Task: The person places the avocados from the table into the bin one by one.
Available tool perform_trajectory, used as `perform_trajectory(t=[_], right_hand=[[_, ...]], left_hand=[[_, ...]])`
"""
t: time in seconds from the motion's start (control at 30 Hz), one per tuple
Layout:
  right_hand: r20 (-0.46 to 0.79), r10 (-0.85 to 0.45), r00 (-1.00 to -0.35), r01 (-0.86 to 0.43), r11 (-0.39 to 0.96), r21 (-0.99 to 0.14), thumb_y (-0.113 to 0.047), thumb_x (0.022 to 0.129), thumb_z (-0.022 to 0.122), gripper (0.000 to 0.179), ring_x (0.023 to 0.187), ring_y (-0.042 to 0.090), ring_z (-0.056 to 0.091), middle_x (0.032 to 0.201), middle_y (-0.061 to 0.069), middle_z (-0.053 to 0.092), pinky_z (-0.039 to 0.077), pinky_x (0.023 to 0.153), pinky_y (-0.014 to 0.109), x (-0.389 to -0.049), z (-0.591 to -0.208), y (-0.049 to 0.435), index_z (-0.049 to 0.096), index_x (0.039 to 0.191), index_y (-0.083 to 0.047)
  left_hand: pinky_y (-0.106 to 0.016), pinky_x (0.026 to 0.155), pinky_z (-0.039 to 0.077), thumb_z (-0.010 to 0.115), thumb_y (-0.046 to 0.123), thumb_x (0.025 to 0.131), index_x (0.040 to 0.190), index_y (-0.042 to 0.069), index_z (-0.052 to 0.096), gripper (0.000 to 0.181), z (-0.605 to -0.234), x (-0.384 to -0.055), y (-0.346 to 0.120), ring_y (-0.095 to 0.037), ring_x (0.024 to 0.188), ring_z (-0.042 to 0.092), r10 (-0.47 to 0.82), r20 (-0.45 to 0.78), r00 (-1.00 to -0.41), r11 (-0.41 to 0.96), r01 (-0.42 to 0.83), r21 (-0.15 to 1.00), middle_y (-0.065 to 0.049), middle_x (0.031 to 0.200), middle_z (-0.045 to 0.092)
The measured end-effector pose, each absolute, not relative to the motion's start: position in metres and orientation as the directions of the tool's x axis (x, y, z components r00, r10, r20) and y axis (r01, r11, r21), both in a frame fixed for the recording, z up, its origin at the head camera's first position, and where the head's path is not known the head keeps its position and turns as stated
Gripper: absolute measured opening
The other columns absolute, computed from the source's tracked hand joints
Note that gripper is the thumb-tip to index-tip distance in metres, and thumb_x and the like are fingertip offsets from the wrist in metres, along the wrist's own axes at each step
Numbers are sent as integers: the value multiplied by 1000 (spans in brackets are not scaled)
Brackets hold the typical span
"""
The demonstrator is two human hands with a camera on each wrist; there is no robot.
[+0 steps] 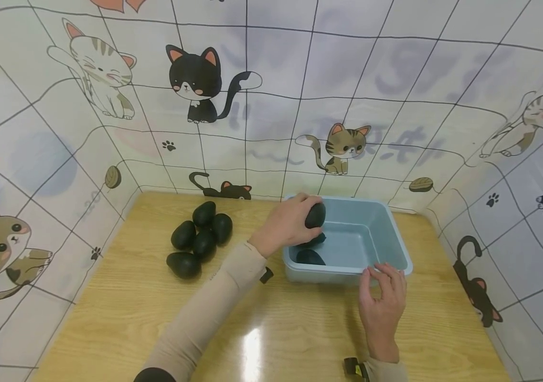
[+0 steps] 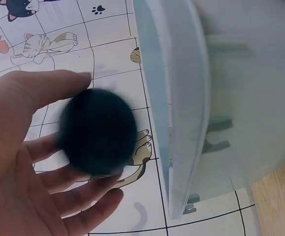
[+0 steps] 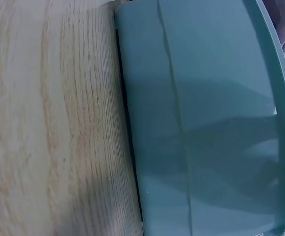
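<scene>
In the head view my left hand (image 1: pixel 290 220) grips a dark green avocado (image 1: pixel 316 215) between thumb and fingers, over the left side of a light blue plastic tub (image 1: pixel 383 225). The left wrist view shows this avocado (image 2: pixel 98 132) blurred, beside the tub's rim (image 2: pixel 189 108). Inside the tub, against its left and near walls, lie more avocados (image 1: pixel 310 258), partly hidden by my hand and the rim. My right hand (image 1: pixel 385 302) holds the tub's near rim at the right corner, fingertips at the edge. In the right wrist view the tub's outer wall (image 3: pixel 216 103) fills much of the frame.
Several avocados (image 1: pixel 204 244) lie clustered on the wooden table (image 1: pixel 123 313), left of the tub and my left forearm. Walls with cat drawings (image 1: pixel 271 116) stand behind the table and along its sides. The tub sits near the back wall.
</scene>
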State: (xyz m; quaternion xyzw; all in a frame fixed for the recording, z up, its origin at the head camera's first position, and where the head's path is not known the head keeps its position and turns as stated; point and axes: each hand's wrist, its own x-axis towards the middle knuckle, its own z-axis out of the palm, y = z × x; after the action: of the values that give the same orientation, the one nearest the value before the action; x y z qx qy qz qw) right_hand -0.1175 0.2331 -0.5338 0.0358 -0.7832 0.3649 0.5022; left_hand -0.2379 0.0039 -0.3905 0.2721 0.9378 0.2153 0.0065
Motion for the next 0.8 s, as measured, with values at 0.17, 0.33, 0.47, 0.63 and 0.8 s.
perform_trajectory(t=[0.17,0.33,0.47,0.63,0.8], right_hand=[[815,318,-485,-422,731,-537,4,88,75,5,109,50,64,102,29,72,33,112,82,-118,-533,232,75,89,9],[809,326,-489,-416,728,-545,2,89,75,7,110,52,64,103,30,72,33,113,82,-118,-534,231,75,89,10],[811,328,-485,-415,730,-544,3,89,75,7,110,52,64,103,30,72,33,113,81,-118,-534,231,75,88,9],[814,334,-476,-417,729,-543,3,88,74,7,110,52,64,102,30,72,34,112,81,-119,-534,230,74,88,10],[819,340,-462,-422,728,-540,9,84,75,4,108,52,64,101,30,72,35,111,82,-120,-535,228,73,87,11]], left_hand=[[-43,109,55,71,44,101,158,22,50,65,-392,-238,4,-25,135,62,504,144,-852,760,516,396,-7,157,56],[-42,109,55,70,44,101,157,22,52,62,-394,-238,1,-23,136,62,495,147,-856,764,510,397,-5,155,58],[-42,108,56,70,44,102,155,22,54,60,-398,-238,-4,-23,136,62,484,154,-861,763,502,407,-5,154,59],[-43,107,56,70,43,102,154,22,56,58,-402,-238,-10,-24,137,62,469,157,-869,757,487,436,-4,155,59],[-45,106,57,70,41,102,153,21,57,57,-406,-238,-18,-25,137,63,448,155,-880,732,461,501,-5,157,58]])
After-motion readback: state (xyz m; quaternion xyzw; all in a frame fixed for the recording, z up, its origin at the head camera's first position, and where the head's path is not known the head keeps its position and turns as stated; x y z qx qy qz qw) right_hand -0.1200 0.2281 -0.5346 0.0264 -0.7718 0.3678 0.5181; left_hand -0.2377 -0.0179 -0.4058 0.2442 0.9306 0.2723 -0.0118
